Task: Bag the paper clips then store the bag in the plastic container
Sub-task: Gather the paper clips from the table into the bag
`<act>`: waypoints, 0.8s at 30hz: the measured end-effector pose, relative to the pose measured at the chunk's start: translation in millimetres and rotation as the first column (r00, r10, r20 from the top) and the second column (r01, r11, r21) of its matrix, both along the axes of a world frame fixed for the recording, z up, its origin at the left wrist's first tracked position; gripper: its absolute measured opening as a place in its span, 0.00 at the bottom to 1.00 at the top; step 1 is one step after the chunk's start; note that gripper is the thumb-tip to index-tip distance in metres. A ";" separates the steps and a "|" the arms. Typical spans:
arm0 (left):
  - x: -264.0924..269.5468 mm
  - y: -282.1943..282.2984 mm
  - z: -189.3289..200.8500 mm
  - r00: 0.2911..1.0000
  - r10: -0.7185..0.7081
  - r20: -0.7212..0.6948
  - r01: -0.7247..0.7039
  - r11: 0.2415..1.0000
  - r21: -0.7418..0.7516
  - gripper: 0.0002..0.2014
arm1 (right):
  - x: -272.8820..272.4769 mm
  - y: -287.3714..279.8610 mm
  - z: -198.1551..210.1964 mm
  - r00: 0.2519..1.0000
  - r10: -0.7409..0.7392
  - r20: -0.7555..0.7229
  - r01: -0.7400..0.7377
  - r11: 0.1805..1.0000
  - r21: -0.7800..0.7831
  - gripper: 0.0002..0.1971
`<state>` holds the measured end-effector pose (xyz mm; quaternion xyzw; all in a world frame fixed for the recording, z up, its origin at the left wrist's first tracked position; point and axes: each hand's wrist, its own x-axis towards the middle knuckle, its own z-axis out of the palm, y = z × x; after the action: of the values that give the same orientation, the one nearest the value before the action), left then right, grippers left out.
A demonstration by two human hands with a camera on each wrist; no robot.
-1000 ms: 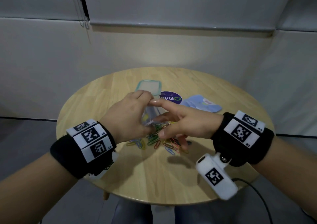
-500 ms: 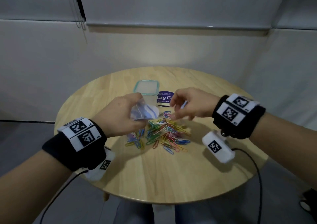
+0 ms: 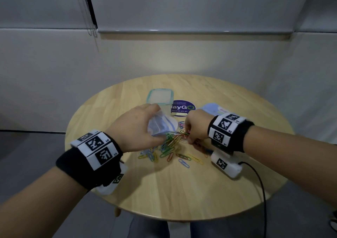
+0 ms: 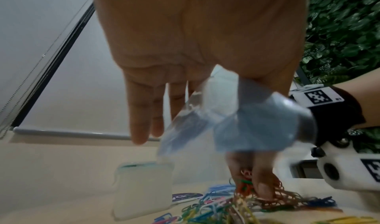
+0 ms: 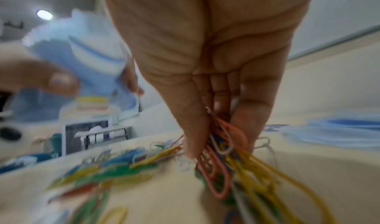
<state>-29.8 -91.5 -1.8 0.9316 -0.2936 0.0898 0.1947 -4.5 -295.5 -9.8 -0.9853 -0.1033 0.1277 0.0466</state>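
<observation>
A heap of coloured paper clips (image 3: 171,150) lies mid-table. My right hand (image 3: 193,128) pinches a bunch of clips (image 5: 222,148) between thumb and fingers, just above the heap. Beside it, my left hand (image 3: 135,128) holds a small clear blue-tinted bag (image 3: 162,124) (image 4: 236,120) a little above the table, its mouth towards the right hand. The clear plastic container (image 3: 160,99) with a teal rim stands behind the bag, without a lid.
A round wooden table (image 3: 182,192) stands against a pale wall. A purple round sticker (image 3: 183,108) and more blue bags (image 3: 211,108) lie behind my right hand. A black cable (image 3: 262,192) trails off the table's right front edge.
My right hand let go of the bag's mouth, swung right, then came down onto the heap and took a bunch of clips. The left hand kept the bag and shifted slightly.
</observation>
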 end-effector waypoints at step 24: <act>4.8 -59.4 5.5 0.945 0.273 -0.178 -0.302 0.940 -0.161 0.33 | -12.6 4.6 45.6 0.948 -0.318 -0.025 0.091 0.196 0.976 0.08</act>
<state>-24.9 -150.9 3.7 0.9463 -0.1287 0.0724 0.2876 -17.1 -290.9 35.8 -0.7530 -0.0315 -0.0625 0.6543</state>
